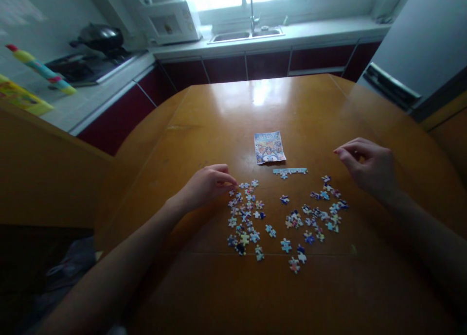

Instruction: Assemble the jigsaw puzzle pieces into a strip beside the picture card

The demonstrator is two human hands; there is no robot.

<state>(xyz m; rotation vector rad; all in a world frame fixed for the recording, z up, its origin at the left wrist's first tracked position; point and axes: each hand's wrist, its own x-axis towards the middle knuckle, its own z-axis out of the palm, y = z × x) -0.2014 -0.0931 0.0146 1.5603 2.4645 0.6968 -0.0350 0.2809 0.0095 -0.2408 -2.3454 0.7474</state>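
Observation:
My left hand [211, 185] rests at the left edge of a loose pile of jigsaw puzzle pieces [248, 205]. Its fingers are drawn together, the tips right beside the uppermost pieces; whether a piece is between them is hidden. Off to the right, my right hand [370, 167] is held above the table with thumb and forefinger pinched; anything in that pinch is too small to make out. A second scatter of puzzle pieces [317, 213] lies below and left of it. Between the hands, a joined strip of pieces [291, 171] sits under a printed picture sheet [269, 148].
The wooden table [204, 116] has rounded corners and a glossy top. Beyond it are a counter with a sink [233, 35], a microwave [171, 23], and a stove with a black wok [102, 37]. A fridge [419, 48] stands at the right.

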